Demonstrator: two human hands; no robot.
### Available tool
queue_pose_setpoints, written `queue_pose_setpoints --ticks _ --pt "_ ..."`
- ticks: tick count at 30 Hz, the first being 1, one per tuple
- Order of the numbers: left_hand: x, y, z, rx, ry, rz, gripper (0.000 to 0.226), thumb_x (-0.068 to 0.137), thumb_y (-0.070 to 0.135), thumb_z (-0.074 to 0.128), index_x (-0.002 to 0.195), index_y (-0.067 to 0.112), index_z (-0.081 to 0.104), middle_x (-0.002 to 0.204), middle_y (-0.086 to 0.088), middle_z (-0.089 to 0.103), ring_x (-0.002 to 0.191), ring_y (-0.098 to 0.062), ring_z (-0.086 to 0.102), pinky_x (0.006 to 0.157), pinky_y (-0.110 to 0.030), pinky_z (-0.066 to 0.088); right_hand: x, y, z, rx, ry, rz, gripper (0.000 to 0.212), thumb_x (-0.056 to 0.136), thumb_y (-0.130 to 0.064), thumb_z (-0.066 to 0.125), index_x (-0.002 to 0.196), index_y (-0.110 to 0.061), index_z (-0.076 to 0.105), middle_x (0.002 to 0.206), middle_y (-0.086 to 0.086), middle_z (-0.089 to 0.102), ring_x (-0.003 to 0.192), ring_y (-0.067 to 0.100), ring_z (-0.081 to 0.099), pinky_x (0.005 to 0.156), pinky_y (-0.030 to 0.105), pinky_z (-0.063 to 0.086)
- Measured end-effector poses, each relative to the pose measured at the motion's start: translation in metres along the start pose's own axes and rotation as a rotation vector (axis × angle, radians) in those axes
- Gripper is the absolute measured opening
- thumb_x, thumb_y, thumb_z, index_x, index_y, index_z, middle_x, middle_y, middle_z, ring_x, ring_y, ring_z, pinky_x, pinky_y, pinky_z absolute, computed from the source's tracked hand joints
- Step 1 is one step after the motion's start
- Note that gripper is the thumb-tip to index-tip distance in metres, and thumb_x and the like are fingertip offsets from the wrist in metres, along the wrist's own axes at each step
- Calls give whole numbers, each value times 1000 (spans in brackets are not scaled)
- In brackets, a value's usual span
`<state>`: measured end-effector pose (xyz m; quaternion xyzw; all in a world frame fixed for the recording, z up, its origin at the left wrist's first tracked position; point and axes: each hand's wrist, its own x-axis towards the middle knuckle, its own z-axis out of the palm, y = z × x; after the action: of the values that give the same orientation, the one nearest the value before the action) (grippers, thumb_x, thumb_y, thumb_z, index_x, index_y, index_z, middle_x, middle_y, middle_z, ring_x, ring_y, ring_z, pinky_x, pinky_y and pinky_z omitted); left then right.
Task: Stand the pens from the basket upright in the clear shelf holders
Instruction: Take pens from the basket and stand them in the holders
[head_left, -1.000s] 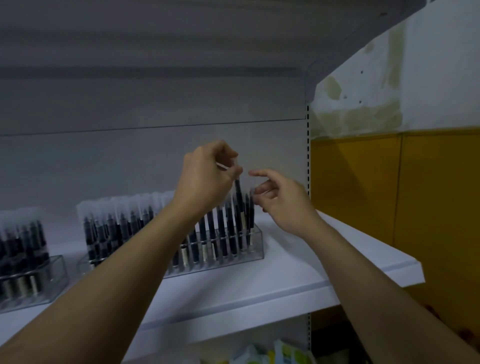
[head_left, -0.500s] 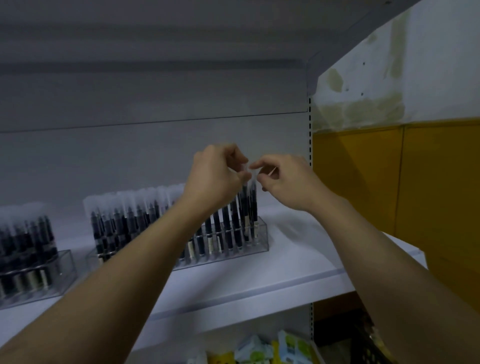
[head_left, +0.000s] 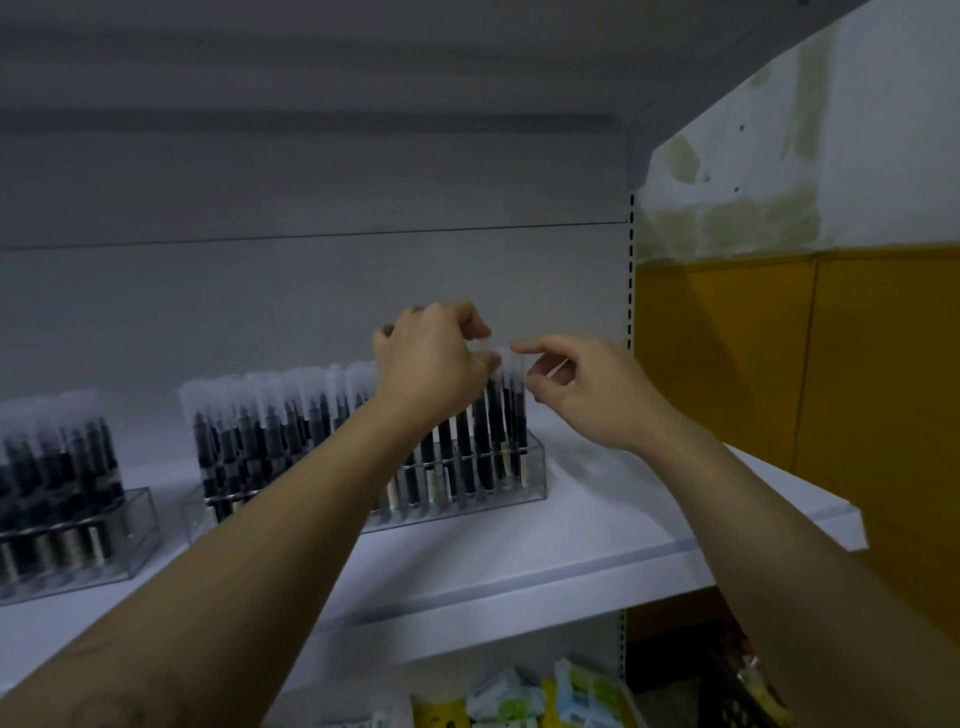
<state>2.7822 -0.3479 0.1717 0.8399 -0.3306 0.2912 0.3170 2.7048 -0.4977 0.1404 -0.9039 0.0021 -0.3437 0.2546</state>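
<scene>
Pens (head_left: 493, 431) in frosted sleeves fill clear acrylic holder (head_left: 535, 475).

two clear holders (head_left: 467, 483), two hands (head_left: 431, 364)

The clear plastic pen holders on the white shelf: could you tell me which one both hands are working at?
The right-hand clear holder, nearer the shelf's right end. The left hand and right hand meet over its rightmost pens; the other holder sits untouched at the far left.
</scene>
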Motion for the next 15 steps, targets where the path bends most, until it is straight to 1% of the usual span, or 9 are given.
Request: queue_pose_setpoints --ticks 2,4,6,7,9,12,15 --pt "0 2 1 2 -15 46 24 87 41 67 106 28 62 92 13 55 114 -16 50 102 -39 27 -3 0 4 10 -7 3 40 94 -23 58 131 -36 54 95 -12 62 85 5 59 76 21 47" --pt "-2 4 3 42 -68 81 22 85 41 68 104 29 63 100 11 60 114 -17 51 108 -43 27 -4 0 6 15 -13 9 42 94 -23 58 133 -38 51 93 -12 62 86 7 60 77 24 49" --pt "-4 3 4 38 -88 80 22 85 40 69 103 29 63 97 11 61 110 -18 56 110 -50 28 -5 -2 7 5 -5 9 43 94 -22 57 134 -38 51 92 -12 62 84 7 59 76 24 49" --pt "-5 2 5 32 -84 78 22 85 39 68 104 29 62 98 10 62 110 -18 56 111 -51 28 -6 -2 8 2 -1 5 44 94 -22 57 134 -38 50 92 -12 62 83 7 59 76 25 49" --pt "-6 -1 5 56 -67 97 22 87 36 67 107 27 62 111 7 65 115 -18 53 113 -51 25 -7 -2 8 4 -3 7 45 94 -22 57 136 -39 49 91 -12 62 81 6 59 75 24 49" --pt "-9 -4 2 135 -76 144 28 88 36 65 115 28 61 125 6 61 124 -18 47 117 -52 16 -8 -4 8 -20 -13 14 48 94 -23 57 138 -39 47 90 -14 61 81 6 59 76 25 49" --pt "-15 -8 -1 224 -109 193 40 90 40 62 128 32 54 135 5 54 133 -17 39 118 -54 7 -10 -8 6 -91 -46 24 54 93 -27 59 141 -41 40 101 -9 61 87 8 59 82 30 52"
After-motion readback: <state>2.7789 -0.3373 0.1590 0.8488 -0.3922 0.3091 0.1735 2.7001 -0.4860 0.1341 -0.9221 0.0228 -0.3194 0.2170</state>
